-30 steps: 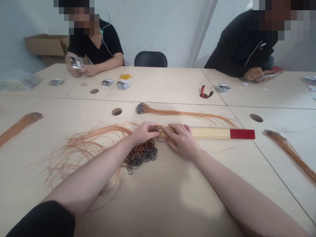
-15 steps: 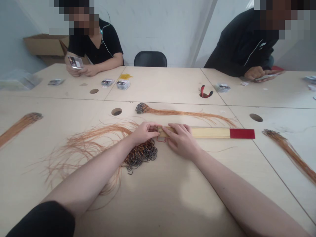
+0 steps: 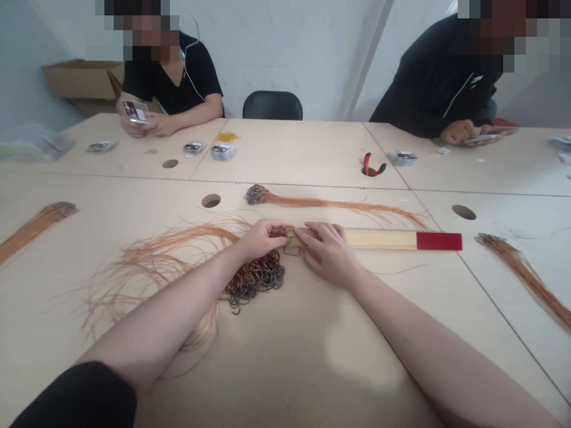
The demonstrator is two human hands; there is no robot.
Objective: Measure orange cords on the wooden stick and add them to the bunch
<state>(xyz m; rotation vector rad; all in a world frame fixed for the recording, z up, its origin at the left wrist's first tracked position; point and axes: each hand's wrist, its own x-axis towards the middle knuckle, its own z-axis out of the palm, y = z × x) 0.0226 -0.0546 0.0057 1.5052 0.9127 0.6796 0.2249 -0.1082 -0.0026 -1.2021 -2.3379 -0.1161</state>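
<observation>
My left hand (image 3: pixel 263 236) is curled, its fingertips pinched at the left end of a long wooden strip (image 3: pixel 379 239) with a red right end (image 3: pixel 439 241). My right hand (image 3: pixel 328 252) lies on the strip just to the right, fingers pressed down on it. A small red loop (image 3: pixel 292 251) shows between the two hands. Under my left wrist lies a loose tangle of orange cords (image 3: pixel 151 261) with dark rings (image 3: pixel 256 279) at their ends. What my left fingers pinch is too small to name.
A straightened bundle of orange cords (image 3: pixel 330 205) lies beyond the strip; other bundles lie at far left (image 3: pixel 31 226) and right (image 3: pixel 526 276). Round holes (image 3: pixel 211 200) dot the table. Red pliers (image 3: pixel 371 166) and small packets (image 3: pixel 223 151) sit farther back. Two people sit opposite.
</observation>
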